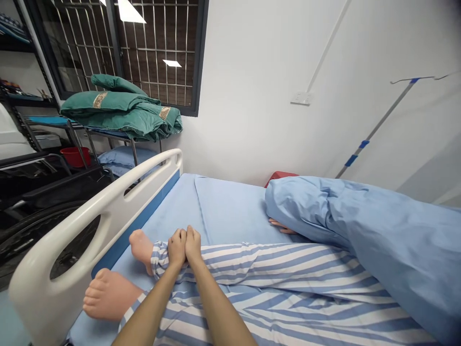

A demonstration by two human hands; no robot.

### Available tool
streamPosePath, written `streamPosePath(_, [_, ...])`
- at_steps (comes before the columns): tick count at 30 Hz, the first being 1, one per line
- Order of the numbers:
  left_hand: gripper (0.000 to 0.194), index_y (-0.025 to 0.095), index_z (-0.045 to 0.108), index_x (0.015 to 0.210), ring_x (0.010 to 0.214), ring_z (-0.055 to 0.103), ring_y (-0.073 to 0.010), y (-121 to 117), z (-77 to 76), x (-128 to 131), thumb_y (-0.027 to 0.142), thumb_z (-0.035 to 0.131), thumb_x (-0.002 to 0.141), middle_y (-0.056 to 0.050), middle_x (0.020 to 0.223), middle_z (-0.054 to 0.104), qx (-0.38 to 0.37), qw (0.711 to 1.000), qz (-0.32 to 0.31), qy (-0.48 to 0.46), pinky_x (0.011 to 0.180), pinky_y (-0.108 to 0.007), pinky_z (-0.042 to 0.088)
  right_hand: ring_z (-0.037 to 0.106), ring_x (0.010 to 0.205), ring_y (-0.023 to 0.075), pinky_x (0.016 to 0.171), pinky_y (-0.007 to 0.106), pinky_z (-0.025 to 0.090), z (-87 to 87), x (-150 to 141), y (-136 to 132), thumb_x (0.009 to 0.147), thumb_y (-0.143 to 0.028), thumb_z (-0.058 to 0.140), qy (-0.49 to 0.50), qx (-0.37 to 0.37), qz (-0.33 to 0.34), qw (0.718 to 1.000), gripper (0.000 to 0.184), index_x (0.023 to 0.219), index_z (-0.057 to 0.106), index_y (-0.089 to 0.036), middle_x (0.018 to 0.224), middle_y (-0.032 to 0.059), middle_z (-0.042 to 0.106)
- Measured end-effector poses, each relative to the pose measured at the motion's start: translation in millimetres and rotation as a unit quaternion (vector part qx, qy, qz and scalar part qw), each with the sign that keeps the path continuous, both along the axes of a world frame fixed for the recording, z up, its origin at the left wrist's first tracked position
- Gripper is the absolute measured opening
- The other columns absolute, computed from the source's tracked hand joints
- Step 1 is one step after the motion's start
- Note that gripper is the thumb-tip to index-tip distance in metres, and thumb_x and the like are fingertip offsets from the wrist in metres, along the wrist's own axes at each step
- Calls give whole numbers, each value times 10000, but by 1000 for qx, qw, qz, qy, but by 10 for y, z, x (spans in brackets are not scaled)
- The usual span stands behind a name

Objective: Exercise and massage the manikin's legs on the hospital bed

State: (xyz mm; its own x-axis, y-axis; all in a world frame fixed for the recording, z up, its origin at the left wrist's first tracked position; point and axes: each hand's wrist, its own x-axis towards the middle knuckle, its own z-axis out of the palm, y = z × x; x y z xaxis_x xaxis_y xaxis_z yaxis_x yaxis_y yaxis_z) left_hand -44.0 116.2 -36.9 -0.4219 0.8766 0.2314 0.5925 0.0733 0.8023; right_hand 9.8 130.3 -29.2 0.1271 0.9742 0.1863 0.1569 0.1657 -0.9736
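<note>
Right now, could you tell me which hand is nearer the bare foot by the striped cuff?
Left hand, on the striped cuff beside the bare foot; right hand, just beyond the left.

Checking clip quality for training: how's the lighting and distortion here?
Head view: wide-angle distortion bows the white bed rail and elongates the forearms behind the left hand and right hand; ceiling-light reflections glare in the barred window; shadows are soft, the striped trousers sharp.

The blue quilt hides the reclining figure's upper body, and only fingertips show beside it. Behind the quilt, a red object is mostly hidden; its kind cannot be determined.
</note>
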Motion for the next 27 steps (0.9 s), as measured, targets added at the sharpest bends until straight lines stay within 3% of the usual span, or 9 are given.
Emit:
streamPosePath(3, [230, 195, 522, 706, 684, 519, -139, -11, 5, 9, 266, 368, 862, -36, 706, 607, -12, 1000, -12, 22, 691, -246, 346, 480, 564, 145, 534, 256, 300, 151, 108, -34, 896, -354, 298, -169, 23, 6, 985, 382, 611, 489, -186, 599, 43, 575])
streamPosePath(6, [180, 190, 580, 822, 770, 562, -159, -43, 11, 45, 219, 404, 846, -68, 826, 655, -48, 995, -31, 82, 714, -252, 358, 481, 558, 145, 538, 267, 245, 410, 285, -47, 912, -339, 316, -340, 90, 57, 934, 358, 680, 539, -183, 612, 43, 582])
streamPosePath(8, [198, 185, 594, 877, 801, 578, -177, -51, 16, 64, 240, 406, 852, -89, 879, 667, -80, 988, -43, 127, 704, -261, 362, 468, 542, 137, 539, 272, 218, 579, 385, -48, 926, -339, 300, -385, 128, 79, 911, 372, 694, 546, -186, 598, 29, 572])
streamPosePath(11, [249, 181, 603, 855, 800, 586, -182, -26, 34, 65, 278, 374, 871, -93, 865, 671, -103, 982, -58, 144, 688, -262, 360, 447, 528, 123, 540, 270, 205, 704, 459, -57, 939, -342, 284, -385, 153, 90, 906, 396, 681, 542, -189, 574, 6, 552])
streamPosePath(14, [271, 179, 611, 822, 786, 584, -165, 24, 59, 33, 279, 364, 875, -81, 835, 671, -109, 980, -76, 150, 679, -249, 354, 442, 530, 116, 540, 262, 213, 620, 476, -68, 943, -341, 283, -363, 148, 90, 916, 408, 663, 537, -189, 568, -2, 546])
streamPosePath(21, [348, 183, 580, 663, 686, 538, -134, 79, 91, -56, 326, 345, 876, -52, 725, 645, -129, 968, -99, 193, 644, -238, 328, 473, 574, 124, 560, 254, 241, 87, 553, 39, 938, -312, 289, -322, 94, 96, 937, 384, 671, 533, -184, 622, 20, 576])
streamPosePath(27, [309, 192, 576, 675, 685, 538, -158, 16, 179, 117, 319, 357, 853, -61, 703, 634, -126, 960, -98, 230, 628, -255, 302, 427, 540, 121, 544, 240, 283, 5, 600, 122, 924, -373, 269, -166, 84, 69, 980, 417, 593, 448, -194, 544, -14, 480])
